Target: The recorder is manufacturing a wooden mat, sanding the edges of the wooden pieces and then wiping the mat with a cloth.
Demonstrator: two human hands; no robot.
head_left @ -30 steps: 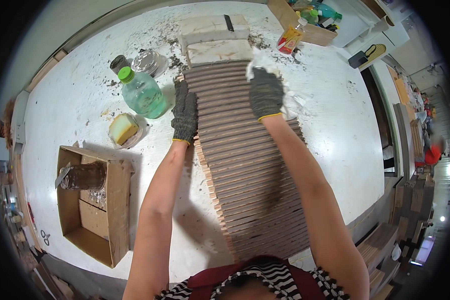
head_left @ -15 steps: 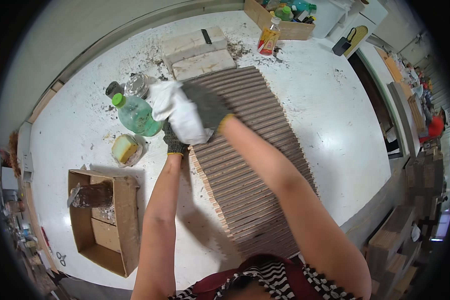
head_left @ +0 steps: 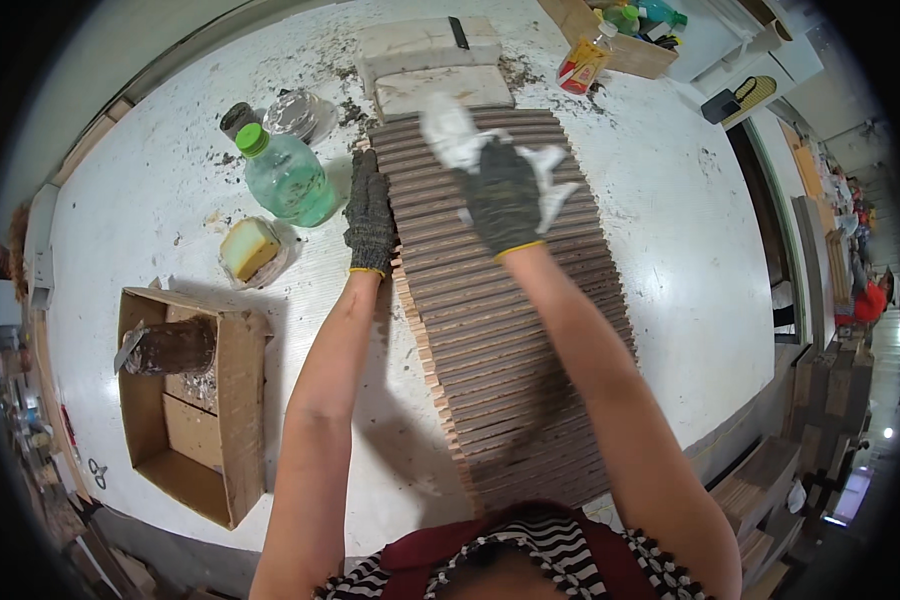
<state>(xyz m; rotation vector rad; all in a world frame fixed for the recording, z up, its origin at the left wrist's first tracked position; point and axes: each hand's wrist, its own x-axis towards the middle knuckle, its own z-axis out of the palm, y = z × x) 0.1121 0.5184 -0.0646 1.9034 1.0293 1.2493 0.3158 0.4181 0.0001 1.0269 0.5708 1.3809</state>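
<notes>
Brown grooved wooden strips (head_left: 500, 350) lie side by side in a long panel on the white table. My left hand (head_left: 370, 215), in a dark knit glove with a yellow cuff, rests flat along the panel's left edge, fingers stretched forward. On the panel's far part, my gloved right hand (head_left: 505, 195) presses a crumpled white cloth (head_left: 450, 138) against the strips; the cloth is smeared by motion and spreads out on both sides of the hand. Pale blocks (head_left: 440, 92), one with a black strip on it, sit against the panel's far end.
Left of the panel stand a green-capped bottle (head_left: 292, 185), a yellow sponge (head_left: 250, 248) and a foil-topped container (head_left: 292, 113). A cardboard box (head_left: 245, 420) holding a brown jar (head_left: 175, 347) is nearer. Far right are a labelled bottle (head_left: 584, 62) and a filled wooden crate (head_left: 642, 58).
My right hand has swept the cloth rightward, away from my left hand, across the far strips. My left hand, partly covered before, now shows lying along the edge. The view has shifted slightly.
</notes>
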